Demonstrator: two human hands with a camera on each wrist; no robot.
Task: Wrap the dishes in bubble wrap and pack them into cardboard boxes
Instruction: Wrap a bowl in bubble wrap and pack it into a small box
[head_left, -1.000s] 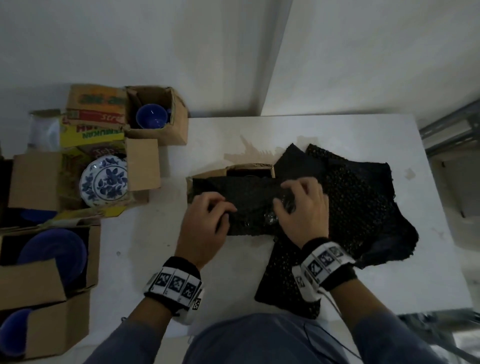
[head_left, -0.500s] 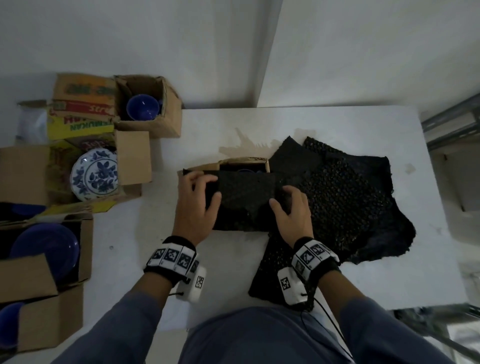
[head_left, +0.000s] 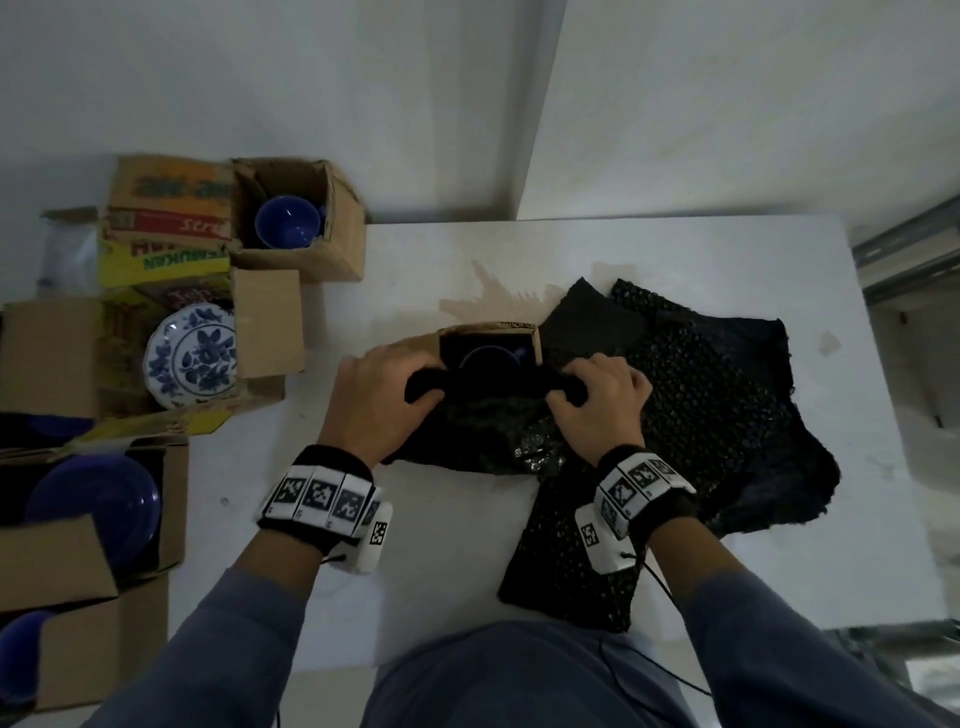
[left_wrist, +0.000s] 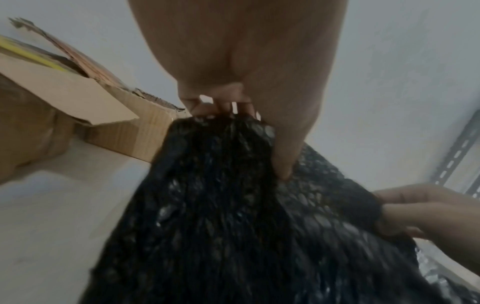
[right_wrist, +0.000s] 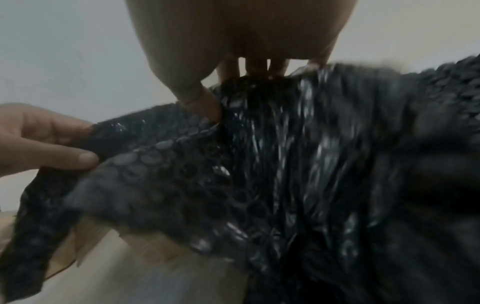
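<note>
A small open cardboard box (head_left: 521, 327) stands mid-table with a blue dish (head_left: 488, 358) inside. Just in front of it, both hands hold one black bubble wrap sheet (head_left: 493, 421) by its rolled far edge. My left hand (head_left: 415, 389) grips the left end, and my right hand (head_left: 571, 391) grips the right end. In the left wrist view the thumb and fingers (left_wrist: 283, 160) pinch the bubble wrap (left_wrist: 221, 216). The right wrist view shows my right thumb (right_wrist: 205, 102) pressing into the bubble wrap (right_wrist: 259, 174), with my left hand (right_wrist: 46, 144) on the other end.
More black bubble wrap (head_left: 717, 415) is piled on the white table (head_left: 675, 260) to the right. On the left stand open cardboard boxes: one with a blue cup (head_left: 287, 223), one with a floral plate (head_left: 191, 357), one with a blue bowl (head_left: 93, 506).
The sheet lay over the small box; both hands have gathered its far edge and drawn it toward me, uncovering the box opening and the blue dish.
</note>
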